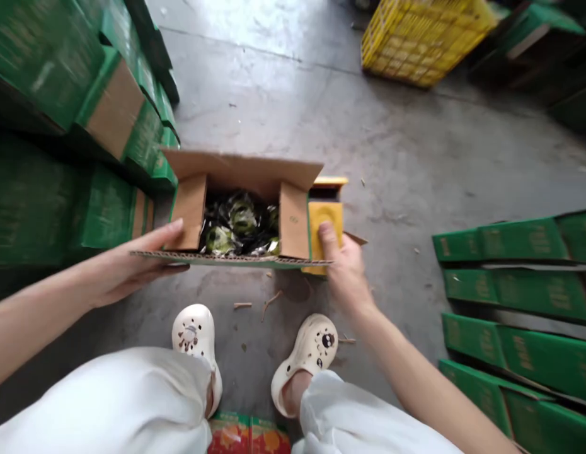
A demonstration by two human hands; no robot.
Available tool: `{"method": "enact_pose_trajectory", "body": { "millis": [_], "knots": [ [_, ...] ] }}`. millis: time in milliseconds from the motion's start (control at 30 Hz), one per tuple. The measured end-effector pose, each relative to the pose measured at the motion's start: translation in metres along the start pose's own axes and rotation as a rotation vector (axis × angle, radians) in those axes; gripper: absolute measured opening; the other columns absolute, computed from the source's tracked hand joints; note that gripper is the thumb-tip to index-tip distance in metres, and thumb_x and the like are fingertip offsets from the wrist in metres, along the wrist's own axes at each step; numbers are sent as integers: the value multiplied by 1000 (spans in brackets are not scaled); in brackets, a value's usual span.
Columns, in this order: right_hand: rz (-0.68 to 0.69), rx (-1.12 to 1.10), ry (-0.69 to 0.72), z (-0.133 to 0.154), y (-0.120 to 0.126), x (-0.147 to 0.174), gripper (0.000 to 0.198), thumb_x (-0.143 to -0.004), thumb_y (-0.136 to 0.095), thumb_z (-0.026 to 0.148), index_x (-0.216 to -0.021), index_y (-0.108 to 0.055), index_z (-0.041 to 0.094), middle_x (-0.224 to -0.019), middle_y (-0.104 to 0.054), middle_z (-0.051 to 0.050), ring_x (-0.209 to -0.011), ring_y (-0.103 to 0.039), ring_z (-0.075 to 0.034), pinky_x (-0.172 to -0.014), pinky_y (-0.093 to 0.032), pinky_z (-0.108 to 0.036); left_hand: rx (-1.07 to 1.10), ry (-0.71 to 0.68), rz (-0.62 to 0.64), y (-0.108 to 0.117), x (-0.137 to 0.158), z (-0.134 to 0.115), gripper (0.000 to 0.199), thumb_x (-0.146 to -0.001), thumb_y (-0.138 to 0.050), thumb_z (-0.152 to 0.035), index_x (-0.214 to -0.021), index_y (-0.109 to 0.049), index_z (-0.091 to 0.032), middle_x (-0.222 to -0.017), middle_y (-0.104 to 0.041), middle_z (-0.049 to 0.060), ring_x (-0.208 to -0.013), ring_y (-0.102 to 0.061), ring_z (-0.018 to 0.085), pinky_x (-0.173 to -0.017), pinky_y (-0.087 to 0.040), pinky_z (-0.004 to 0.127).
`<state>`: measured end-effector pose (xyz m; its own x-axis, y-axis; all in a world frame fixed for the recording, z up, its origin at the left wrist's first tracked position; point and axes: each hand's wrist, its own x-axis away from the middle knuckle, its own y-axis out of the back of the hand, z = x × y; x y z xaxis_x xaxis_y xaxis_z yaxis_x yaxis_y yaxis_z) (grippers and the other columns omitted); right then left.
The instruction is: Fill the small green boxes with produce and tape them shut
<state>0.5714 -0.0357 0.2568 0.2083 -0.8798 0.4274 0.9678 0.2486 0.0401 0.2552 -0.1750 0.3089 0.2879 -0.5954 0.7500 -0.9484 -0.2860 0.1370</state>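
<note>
An open cardboard box point(243, 167) with its flaps up is held over the floor between my two hands. Inside lie several dark green, round things point(243, 217) in clear shiny wrapping; their kind is hard to tell. My left hand point(149, 258) grips the box's left end, thumb on the side flap and fingers beneath. At the right end my right hand point(343, 265) presses its thumb on a flat yellow object point(327, 214) with a round mark, held against the box. Its kind I cannot make out, and the right fingers are mostly hidden.
Green cartons point(42, 57) are stacked at the left. More green cartons point(524, 290) stand in rows at the right. A yellow plastic crate point(420, 44) is on the floor ahead. Twigs point(273, 302) lie near my white clogs point(305, 356). Red printed boxes point(248, 435) sit between my legs.
</note>
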Motion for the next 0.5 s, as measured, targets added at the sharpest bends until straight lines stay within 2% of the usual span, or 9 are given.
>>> {"method": "enact_pose_trajectory", "body": {
  "millis": [67, 133, 233, 300, 400, 500],
  "knots": [
    [3, 70, 54, -19, -16, -3, 65, -77, -68, 83, -97, -68, 21, -84, -75, -2, -78, -68, -23, -61, -54, -28, 3, 34, 44, 16, -14, 26, 101, -71, -75, -80, -157, -48, -34, -133, -74, -1, -134, -60, 37, -111, -51, 44],
    [18, 146, 116, -35, -28, -7, 65, -81, -63, 83, -96, -67, 20, -83, -74, -4, -76, -66, -23, -61, -52, -28, 38, 67, 66, 20, -32, 52, 118, -65, -86, -70, -164, -33, -34, -140, -70, 3, -134, -61, 36, -111, -51, 44],
    [90, 293, 223, -45, -43, -12, 59, -90, -57, 77, -98, -65, 19, -84, -73, -5, -76, -66, -23, -63, -48, -28, 98, -3, 161, 3, -59, 87, 135, -58, -99, -48, -168, -22, -29, -155, -56, 16, -141, -55, 37, -115, -47, 44],
    [151, 439, 293, -44, -54, -14, 52, -92, -58, 73, -91, -62, 21, -76, -69, -3, -70, -63, -21, -61, -44, -27, 180, -81, 209, -17, -76, 101, 134, -64, -97, -44, -169, -16, -31, -163, -46, 17, -147, -49, 34, -119, -43, 43],
    [200, 599, 358, -40, -64, -15, 49, -91, -61, 70, -78, -55, 23, -64, -58, 2, -60, -55, -17, -58, -37, -26, 235, -90, 90, -39, -97, 103, 124, -75, -88, -48, -169, -8, -35, -163, -46, 14, -146, -51, 32, -117, -43, 47],
    [179, 497, 339, -40, -59, -16, 50, -92, -59, 71, -84, -60, 22, -70, -64, 0, -63, -58, -19, -58, -41, -26, 85, -110, 21, -37, -116, 86, 116, -74, -86, -46, -167, -18, -34, -158, -53, 12, -139, -56, 34, -111, -48, 48]
  ]
}}
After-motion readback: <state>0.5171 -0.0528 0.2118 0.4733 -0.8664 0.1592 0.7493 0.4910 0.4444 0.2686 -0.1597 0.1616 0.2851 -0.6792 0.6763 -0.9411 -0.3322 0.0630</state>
